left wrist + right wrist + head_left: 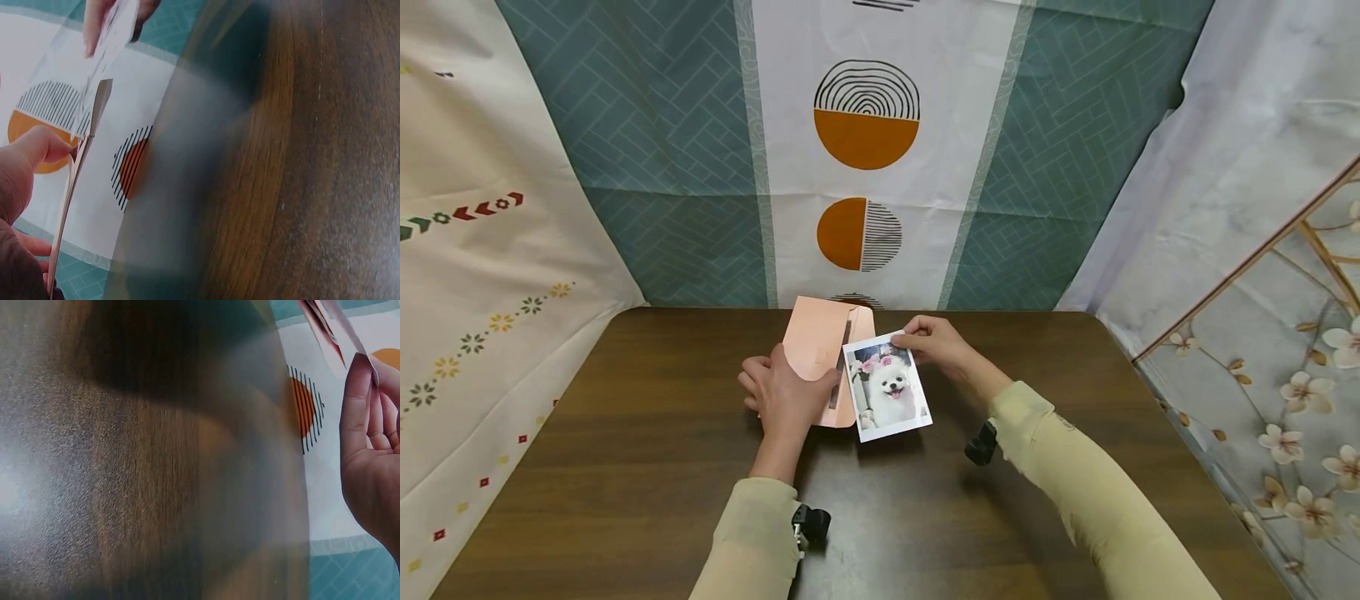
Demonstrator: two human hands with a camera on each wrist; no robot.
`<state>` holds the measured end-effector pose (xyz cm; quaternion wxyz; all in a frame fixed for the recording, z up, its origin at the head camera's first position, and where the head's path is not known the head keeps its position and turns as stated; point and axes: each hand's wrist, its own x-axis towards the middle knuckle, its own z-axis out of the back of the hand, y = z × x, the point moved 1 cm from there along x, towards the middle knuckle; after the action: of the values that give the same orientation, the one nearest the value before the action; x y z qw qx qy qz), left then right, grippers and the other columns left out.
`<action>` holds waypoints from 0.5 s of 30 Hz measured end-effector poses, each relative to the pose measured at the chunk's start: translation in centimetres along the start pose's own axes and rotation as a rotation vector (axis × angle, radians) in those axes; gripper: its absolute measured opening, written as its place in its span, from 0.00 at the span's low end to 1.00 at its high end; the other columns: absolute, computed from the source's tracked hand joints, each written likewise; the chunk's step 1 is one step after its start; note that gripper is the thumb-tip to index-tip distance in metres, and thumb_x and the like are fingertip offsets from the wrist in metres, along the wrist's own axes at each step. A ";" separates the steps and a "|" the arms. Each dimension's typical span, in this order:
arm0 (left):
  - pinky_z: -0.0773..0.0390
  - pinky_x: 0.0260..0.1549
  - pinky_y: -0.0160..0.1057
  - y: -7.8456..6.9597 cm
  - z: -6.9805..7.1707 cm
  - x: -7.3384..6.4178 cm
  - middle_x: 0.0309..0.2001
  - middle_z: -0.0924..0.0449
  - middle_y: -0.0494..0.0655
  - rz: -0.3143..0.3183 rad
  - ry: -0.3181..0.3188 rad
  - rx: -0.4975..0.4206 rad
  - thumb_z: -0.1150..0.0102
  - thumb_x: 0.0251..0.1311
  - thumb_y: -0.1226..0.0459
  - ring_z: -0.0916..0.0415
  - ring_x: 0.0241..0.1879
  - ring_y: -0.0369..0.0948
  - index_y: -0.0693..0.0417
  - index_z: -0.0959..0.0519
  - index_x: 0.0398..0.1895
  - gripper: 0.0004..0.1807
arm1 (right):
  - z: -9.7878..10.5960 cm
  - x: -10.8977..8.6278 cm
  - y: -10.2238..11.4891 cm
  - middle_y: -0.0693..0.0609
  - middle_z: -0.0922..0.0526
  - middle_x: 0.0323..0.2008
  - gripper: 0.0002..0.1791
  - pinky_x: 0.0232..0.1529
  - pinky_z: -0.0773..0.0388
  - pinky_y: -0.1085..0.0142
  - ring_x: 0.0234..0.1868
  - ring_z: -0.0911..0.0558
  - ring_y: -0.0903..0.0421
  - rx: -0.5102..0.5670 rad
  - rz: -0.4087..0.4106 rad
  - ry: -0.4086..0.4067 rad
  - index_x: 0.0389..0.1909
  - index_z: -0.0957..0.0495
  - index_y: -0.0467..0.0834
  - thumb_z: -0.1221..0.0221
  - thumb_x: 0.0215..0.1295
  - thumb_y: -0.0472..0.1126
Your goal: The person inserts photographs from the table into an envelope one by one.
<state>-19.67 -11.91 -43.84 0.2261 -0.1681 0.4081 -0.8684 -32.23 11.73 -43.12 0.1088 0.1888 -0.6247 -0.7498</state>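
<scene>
A pink envelope point(820, 333) with its flap open is gripped by my left hand point(790, 392), the thumb across its front near the opening. In the left wrist view the envelope point(61, 231) shows edge-on between thumb and fingers. Just right of the opening, my right hand point(942, 346) pinches the upper right corner of a white-bordered photo point(891, 392) of a fluffy white dog. The photo overlaps the flap side of the envelope in the head view. From the right wrist, thumb and fingers of the right hand point(375, 444) meet on the photo's edge.
Both hands are above a dark brown wooden table point(625, 467). Behind it hangs a green and white patterned cloth point(685, 167), with a cream cloth point(490, 275) on the left and a floral one point(1247, 350) on the right. Dark wrist cameras sit on both sleeves.
</scene>
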 end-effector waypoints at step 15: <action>0.41 0.56 0.64 -0.2 0.2 0.0 0.59 0.41 0.66 0.009 0.001 0.002 0.21 0.49 0.47 0.47 0.63 0.61 0.62 0.30 0.72 0.51 | -0.5 0.7 0.0 0.52 0.18 0.26 0.08 0.31 0.15 0.64 0.29 0.15 0.58 -0.068 -0.011 0.013 0.33 0.21 0.42 0.32 0.69 0.32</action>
<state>-19.58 -11.95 -43.60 0.2300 -0.1657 0.4081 -0.8678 -32.68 10.98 -43.30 0.1149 0.1933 -0.5969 -0.7702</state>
